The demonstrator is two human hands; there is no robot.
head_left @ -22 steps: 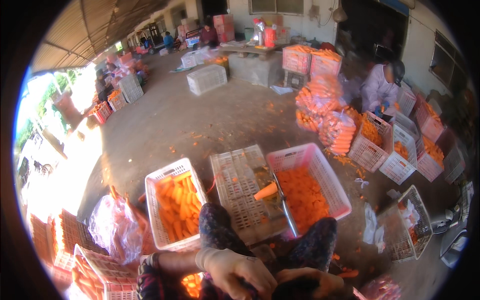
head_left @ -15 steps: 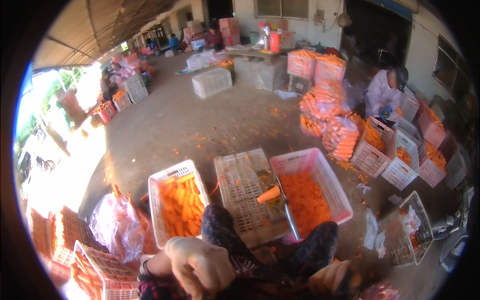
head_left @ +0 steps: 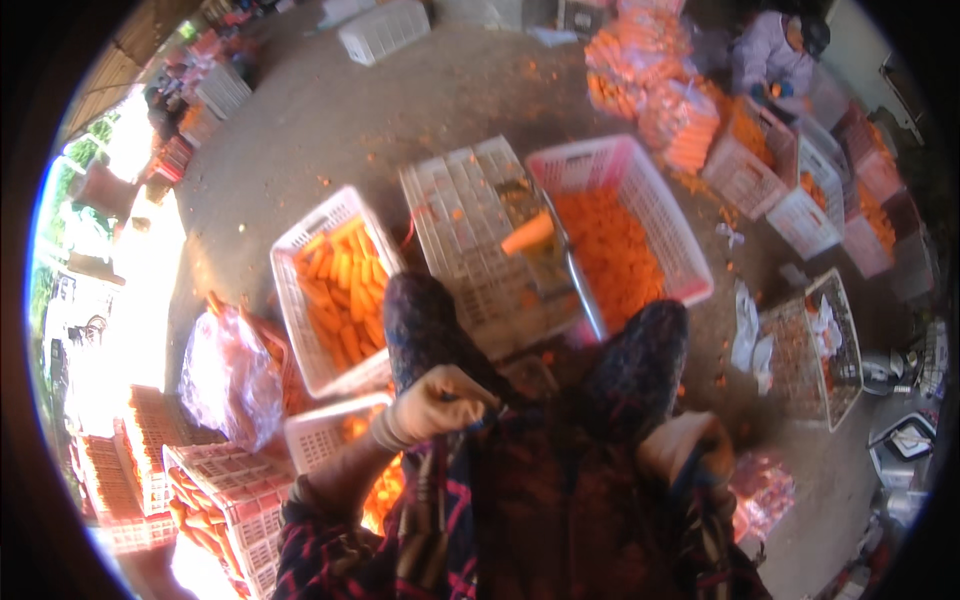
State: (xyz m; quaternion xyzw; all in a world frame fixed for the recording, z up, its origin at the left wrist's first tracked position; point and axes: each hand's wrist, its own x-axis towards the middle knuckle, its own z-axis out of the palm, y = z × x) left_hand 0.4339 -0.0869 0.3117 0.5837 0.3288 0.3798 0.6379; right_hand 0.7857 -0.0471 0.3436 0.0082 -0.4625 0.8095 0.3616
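Note:
My left hand (head_left: 440, 402), in a pale glove, is curled closed in front of my lap beside my plaid sleeve; what its fingers hold, if anything, is hidden. My right hand (head_left: 688, 448), also pale-gloved, is bent with curled fingers close to my right thigh, and its grip is blurred. Beyond my knees an upturned crate (head_left: 462, 235) serves as a low stand. A single carrot (head_left: 528, 233) rests on its right part, next to a long metal tool (head_left: 584, 290) that slants toward me.
A white crate of whole carrots (head_left: 345, 280) stands at left, and a pink-white crate of carrot pieces (head_left: 610, 240) at right. A plastic bag (head_left: 232, 375) lies left. Bagged carrots (head_left: 680, 125) are piled at far right, near a co-worker (head_left: 775, 55) among crates.
The view has tilted down, so the crates appear higher in the picture. My left hand has drawn in toward my body and turned, its fingers curled. The carrot stays on the stand.

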